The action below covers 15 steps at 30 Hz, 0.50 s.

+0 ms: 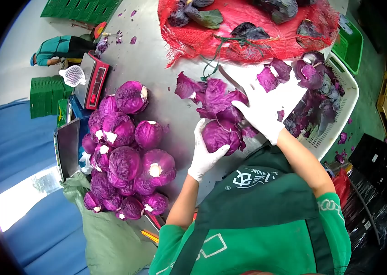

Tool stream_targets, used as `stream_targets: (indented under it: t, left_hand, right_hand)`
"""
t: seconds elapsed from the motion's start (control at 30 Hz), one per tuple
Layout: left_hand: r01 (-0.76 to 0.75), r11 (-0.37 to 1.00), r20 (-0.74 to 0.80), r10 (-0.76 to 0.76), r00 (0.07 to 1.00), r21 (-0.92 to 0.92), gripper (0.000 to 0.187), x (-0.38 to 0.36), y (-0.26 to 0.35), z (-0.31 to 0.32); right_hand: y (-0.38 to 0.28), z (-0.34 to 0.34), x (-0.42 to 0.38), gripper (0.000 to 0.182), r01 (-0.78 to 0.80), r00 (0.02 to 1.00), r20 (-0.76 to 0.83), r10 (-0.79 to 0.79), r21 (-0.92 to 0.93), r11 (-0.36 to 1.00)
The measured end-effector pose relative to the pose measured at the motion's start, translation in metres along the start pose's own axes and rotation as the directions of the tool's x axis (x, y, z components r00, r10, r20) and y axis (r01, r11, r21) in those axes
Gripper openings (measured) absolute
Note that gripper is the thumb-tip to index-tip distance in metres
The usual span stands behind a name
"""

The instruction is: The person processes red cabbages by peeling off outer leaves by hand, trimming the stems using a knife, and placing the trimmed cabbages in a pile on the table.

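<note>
My left hand (206,153), in a white glove, is wrapped round the near side of a purple cabbage (222,136) on the metal table (182,114). Just beyond the cabbage, my right hand (261,110), gloved too, is spread over loose purple leaves (218,97). A curved knife-like blade (231,79) shows by its fingers; whether the hand grips it is hard to tell. To the left lies a pile of purple cabbages (125,165), some with pale cut stems. More torn leaves (273,74) lie at the right.
A red mesh bag (193,39) with dark leaves spans the far side. At the right stands a white crate (351,89) of leaves, with a green crate (356,46) behind. A red scale (97,82) is at the left; beyond it, a person (56,49) in green bends over.
</note>
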State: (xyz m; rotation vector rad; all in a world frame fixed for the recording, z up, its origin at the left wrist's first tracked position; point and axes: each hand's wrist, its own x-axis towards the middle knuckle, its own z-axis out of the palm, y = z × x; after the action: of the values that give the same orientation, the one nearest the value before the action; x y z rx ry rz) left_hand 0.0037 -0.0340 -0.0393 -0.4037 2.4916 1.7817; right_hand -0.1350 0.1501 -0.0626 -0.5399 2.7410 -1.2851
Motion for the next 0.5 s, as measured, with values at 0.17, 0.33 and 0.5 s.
stream_targets:
  t: [0.17, 0.33, 0.5]
  left_hand:
    - [0.235, 0.876, 0.124, -0.201, 0.972, -0.421, 0.093, 0.007, 0.015, 0.011]
    - [-0.226, 0.969, 0.270, 0.193, 0.943, 0.096, 0.082, 0.044, 0.011, 0.036]
    - [-0.373, 0.921, 0.396, 0.303, 0.867, 0.112, 0.081, 0.071, 0.029, 0.056]
  right_hand:
    - [-0.014, -0.035, -0.033, 0.045, 0.256, 0.942, 0.225, -0.249, -0.004, 0.967]
    - [0.016, -0.074, -0.023, 0.050, -0.194, 0.870, 0.488, 0.066, 0.216, 0.957]
    - [0.032, -0.092, -0.049, 0.040, 0.258, 0.956, 0.165, -0.244, -0.068, 0.964]
